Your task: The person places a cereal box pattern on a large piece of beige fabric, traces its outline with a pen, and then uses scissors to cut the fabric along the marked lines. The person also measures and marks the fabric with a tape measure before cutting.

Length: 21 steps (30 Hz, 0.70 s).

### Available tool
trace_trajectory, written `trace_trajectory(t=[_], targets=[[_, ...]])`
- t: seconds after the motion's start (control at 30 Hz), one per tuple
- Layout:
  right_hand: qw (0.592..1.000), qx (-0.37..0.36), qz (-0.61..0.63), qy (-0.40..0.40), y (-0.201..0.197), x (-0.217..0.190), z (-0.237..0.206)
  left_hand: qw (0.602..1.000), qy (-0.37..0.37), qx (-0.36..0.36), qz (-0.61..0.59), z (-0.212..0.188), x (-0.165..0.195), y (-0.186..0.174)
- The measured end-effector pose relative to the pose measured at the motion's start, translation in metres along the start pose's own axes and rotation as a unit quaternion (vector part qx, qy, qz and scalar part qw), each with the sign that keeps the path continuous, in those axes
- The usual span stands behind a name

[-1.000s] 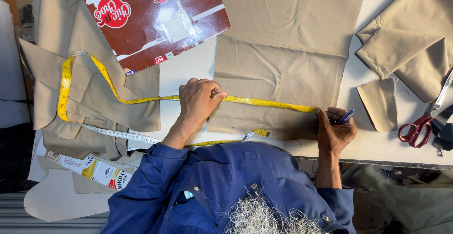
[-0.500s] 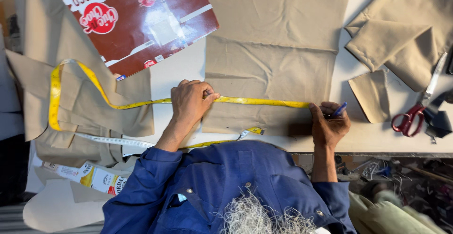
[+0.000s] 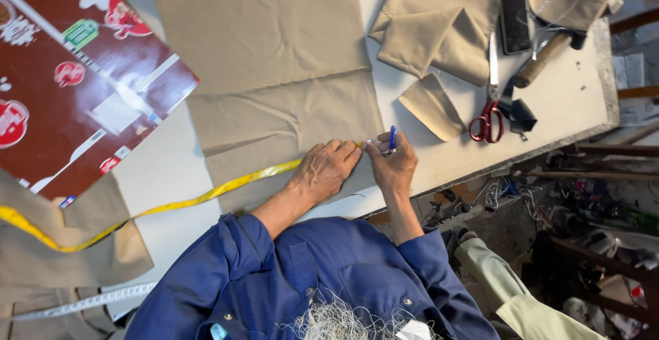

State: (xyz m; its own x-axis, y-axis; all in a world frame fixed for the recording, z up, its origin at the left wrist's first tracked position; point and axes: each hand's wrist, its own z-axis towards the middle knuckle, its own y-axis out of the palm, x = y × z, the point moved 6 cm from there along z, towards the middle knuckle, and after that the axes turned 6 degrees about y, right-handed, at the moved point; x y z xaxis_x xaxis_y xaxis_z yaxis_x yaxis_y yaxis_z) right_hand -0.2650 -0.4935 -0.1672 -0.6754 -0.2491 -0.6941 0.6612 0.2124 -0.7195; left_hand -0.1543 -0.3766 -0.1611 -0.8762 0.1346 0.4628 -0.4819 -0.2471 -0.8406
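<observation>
Measuring step: left hand (image 3: pixel 328 170) fingers pressed flat on yellow tape (image 3: pixel 226 189) over tan cloth (image 3: pixel 288 117), right hand (image 3: pixel 392 165) pinching blue pen (image 3: pixel 392 139) w/ tape end; next prob. needs steady mark.

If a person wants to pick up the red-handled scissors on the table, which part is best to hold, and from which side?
Probably the red handle loops of the scissors, which point toward the table's near edge. The shut blades point away, toward the wooden-handled tool, so a hand coming from the near edge meets the loops first.
</observation>
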Motion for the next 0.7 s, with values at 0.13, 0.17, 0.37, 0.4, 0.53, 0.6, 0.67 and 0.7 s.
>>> trace_trajectory(t=[0.13, 0.17, 0.37, 0.4, 0.53, 0.6, 0.67, 0.7], targets=[[0.927, 0.023, 0.332, 0.171, -0.017, 0.048, -0.007, 0.999, 0.005, -0.021, 0.034, 0.007, 0.002, 0.008], [0.954, 0.033, 0.285, 0.086, -0.027, 0.048, -0.007, 0.999, 0.002, -0.022, 0.040, 0.008, 0.002, 0.009], [0.951, -0.003, 0.299, 0.079, -0.032, 0.072, -0.012, 0.998, -0.005, -0.040, 0.054, 0.013, 0.005, 0.015], [0.954, -0.007, 0.291, 0.076, -0.028, 0.068, -0.015, 0.998, -0.005, -0.041, 0.052, 0.014, 0.005, 0.015], [0.984, -0.011, 0.178, -0.030, -0.025, 0.035, -0.025, 0.997, -0.009, -0.047, 0.058, 0.015, 0.005, 0.012], [0.988, -0.002, 0.145, -0.052, -0.028, 0.022, -0.028, 0.997, -0.011, -0.054, 0.061, 0.015, 0.006, 0.012], [0.990, 0.002, 0.119, -0.072, -0.031, 0.012, -0.029, 0.996, -0.013, -0.064, 0.060, 0.016, 0.006, 0.013], [0.991, 0.001, 0.111, -0.081, -0.032, 0.009, -0.029, 0.996, -0.014, -0.066, 0.063, 0.017, 0.006, 0.013]])
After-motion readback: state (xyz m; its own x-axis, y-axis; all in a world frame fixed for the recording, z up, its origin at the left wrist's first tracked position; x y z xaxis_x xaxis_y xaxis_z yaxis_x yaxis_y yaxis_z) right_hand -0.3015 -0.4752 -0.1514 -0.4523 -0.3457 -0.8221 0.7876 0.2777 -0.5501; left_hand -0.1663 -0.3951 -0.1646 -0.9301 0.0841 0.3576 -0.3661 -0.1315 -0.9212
